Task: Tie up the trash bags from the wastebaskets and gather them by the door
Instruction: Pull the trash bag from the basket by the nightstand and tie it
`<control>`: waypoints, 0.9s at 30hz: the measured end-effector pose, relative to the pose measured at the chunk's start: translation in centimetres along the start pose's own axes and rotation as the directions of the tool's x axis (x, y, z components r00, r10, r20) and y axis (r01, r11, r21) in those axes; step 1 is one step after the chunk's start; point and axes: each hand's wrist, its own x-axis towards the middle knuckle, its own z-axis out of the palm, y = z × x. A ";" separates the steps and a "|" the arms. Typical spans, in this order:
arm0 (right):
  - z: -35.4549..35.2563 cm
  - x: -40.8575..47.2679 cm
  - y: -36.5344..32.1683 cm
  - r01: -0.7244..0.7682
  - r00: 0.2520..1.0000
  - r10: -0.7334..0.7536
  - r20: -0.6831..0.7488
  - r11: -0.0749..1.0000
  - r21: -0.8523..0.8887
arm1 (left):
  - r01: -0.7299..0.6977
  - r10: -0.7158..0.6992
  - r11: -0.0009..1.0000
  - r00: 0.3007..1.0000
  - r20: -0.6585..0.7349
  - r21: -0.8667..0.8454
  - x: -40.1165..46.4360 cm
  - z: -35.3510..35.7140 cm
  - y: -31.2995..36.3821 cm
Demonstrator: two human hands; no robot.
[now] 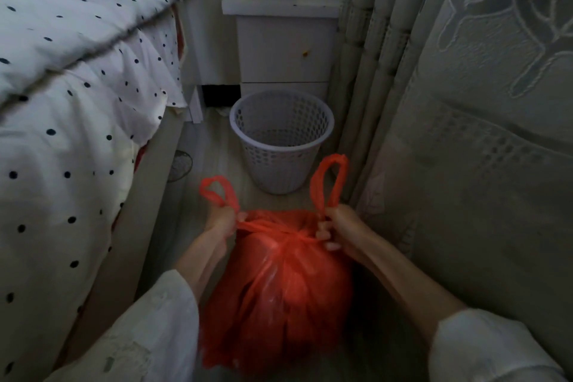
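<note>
A full red trash bag (276,298) sits low in the middle of the view, its neck drawn into a knot near the top. My left hand (221,220) grips the bag's left handle, whose loop sticks up above my fist. My right hand (336,228) grips the right handle, and that loop stands taller. Both handles are pulled apart across the knot. Just beyond the bag stands a pale perforated wastebasket (280,139) on the floor, with no liner in it.
A bed with a polka-dot duvet (71,102) fills the left side. Patterned curtains (465,102) hang along the right. A white nightstand (283,40) with a dark box on top stands behind the wastebasket. Only a narrow strip of floor runs between bed and curtains.
</note>
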 end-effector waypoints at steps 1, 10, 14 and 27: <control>-0.2 0.0 0.1 -0.033 0.999 0.034 -0.016 0.999 0.025 | -0.032 0.025 0.997 0.994 0.103 0.068 0.0 -0.2 -0.2; 0.8 0.7 0.3 0.021 0.999 -0.010 -0.039 0.957 0.291 | -0.151 0.107 0.984 0.925 0.364 0.094 -0.9 -0.7 1.9; 2.1 1.4 0.6 0.145 0.979 -0.175 -0.107 0.959 -0.243 | -0.372 0.309 0.915 0.894 0.326 0.154 -1.4 -0.8 4.0; 5.9 -0.5 0.7 0.365 0.913 -0.184 0.365 0.769 -0.525 | -0.197 0.233 0.972 0.844 0.483 -0.126 -3.8 0.6 7.1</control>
